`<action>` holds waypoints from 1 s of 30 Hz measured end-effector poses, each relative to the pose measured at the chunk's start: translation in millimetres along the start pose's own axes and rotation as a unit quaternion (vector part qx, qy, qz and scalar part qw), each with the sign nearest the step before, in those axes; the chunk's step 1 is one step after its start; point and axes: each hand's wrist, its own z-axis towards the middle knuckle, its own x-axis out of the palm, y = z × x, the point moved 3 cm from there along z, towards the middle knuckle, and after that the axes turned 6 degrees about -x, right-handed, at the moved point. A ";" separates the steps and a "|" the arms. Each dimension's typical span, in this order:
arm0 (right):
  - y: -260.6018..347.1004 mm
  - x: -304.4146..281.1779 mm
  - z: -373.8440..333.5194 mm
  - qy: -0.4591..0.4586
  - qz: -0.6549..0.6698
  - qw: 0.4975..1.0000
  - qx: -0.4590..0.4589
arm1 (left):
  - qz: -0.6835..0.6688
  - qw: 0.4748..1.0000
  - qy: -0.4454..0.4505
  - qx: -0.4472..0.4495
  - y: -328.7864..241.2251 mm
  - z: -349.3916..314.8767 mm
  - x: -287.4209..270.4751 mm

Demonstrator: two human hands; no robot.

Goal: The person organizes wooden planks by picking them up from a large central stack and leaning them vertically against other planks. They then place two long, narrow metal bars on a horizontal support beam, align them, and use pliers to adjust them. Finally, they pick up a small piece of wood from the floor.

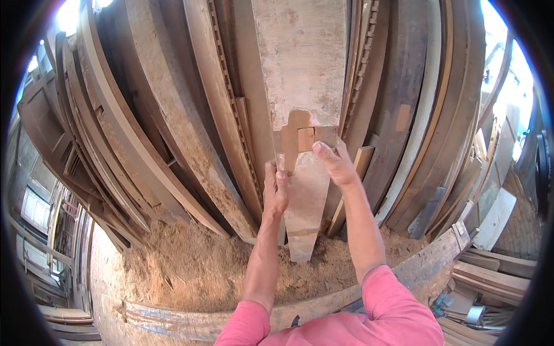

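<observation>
A tall, pale, weathered wooden board (301,63) leans upright in front of me and looks narrower toward its lower end on the ground. Across its middle runs a bare brown cross-shaped area, with a small lighter square wood piece (306,139) set in it. My left hand (276,187) grips the board's left edge just below the brown area, thumb at the front face. On the opposite edge, a little higher, my right hand (336,163) is closed round the board. Its thumb rests on the face beside the square piece's lower right corner; the fingers behind are mostly hidden.
Many long planks (173,109) lean side by side to the left, and more beams (398,109) to the right. Sawdust (196,265) covers the ground at their feet. A long low board (231,320) lies across in front of me. Timber pieces (490,277) are stacked at the lower right.
</observation>
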 end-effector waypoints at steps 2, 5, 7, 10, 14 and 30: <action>-0.9 0.5 -4.7 -0.005 0.001 1.000 -0.020 | 0.009 1.000 0.003 0.003 -6.9 -4.1 3.0; 7.9 11.2 -16.0 -0.015 -0.022 0.999 -0.029 | -0.018 0.998 -0.022 -0.059 7.4 -20.1 -1.2; 14.8 7.5 -30.4 -0.008 -0.083 0.997 0.000 | -0.011 1.000 -0.007 -0.008 15.2 -29.7 -2.3; 35.3 31.5 -62.9 0.018 -0.052 0.998 0.004 | -0.101 0.975 -0.093 -0.177 74.2 -63.4 -46.3; 65.0 61.8 -105.4 0.113 -0.196 0.974 0.018 | -0.139 0.933 -0.216 -0.251 -16.6 -117.9 -56.9; 66.7 130.8 -184.2 0.312 -0.058 0.941 -0.115 | 0.163 0.954 -0.250 -0.013 -60.6 -231.5 -140.0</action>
